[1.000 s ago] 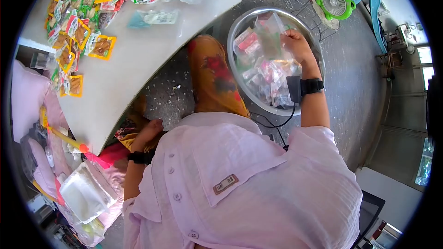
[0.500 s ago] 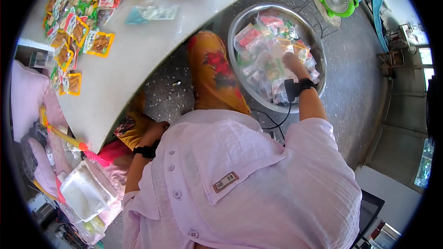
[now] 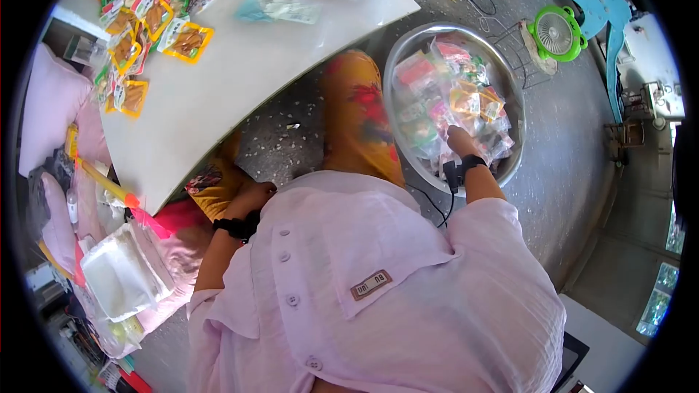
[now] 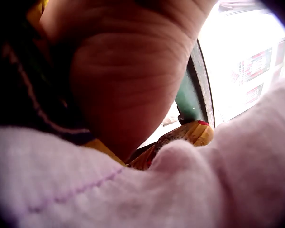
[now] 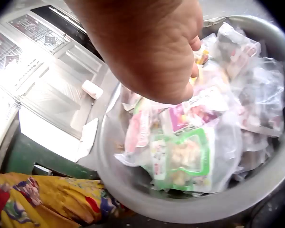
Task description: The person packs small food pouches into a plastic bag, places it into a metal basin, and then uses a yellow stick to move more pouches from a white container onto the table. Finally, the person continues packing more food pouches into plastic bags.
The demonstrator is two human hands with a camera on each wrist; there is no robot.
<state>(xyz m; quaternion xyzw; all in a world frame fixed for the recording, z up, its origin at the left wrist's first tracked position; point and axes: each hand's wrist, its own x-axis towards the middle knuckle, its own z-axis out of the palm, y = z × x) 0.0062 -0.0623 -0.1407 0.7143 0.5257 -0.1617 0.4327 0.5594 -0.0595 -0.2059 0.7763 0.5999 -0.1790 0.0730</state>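
A steel basin [image 3: 518,127] on the floor holds a pile of small sealed food packets [image 3: 477,104]. My right hand [image 3: 460,141] is over its near side. In the right wrist view this hand [image 5: 147,52] bends its fingers down at the packets, beside a purple-marked one [image 5: 180,118] and above a green-framed one [image 5: 206,154]; whether it grips any is hidden. My left hand [image 3: 255,196] rests loosely at my lap beside the shirt, with nothing seen in it; its palm [image 4: 128,71] fills much of the left wrist view, fingers out of sight.
On the pale table [image 3: 291,65], left of the basin, lie many yellow- and green-edged packets [image 3: 186,40] and clear-and-blue plastic packaging [image 3: 277,9]. A green fan [image 3: 557,33] and a wire rack [image 3: 513,54] stand beyond the basin. A white box [image 3: 120,276] is at the left.
My right hand lifted a clear bag a second ago, then dropped among the packets, and is now nearer the basin's near side without that raised bag. My left hand has shifted toward the shirt.
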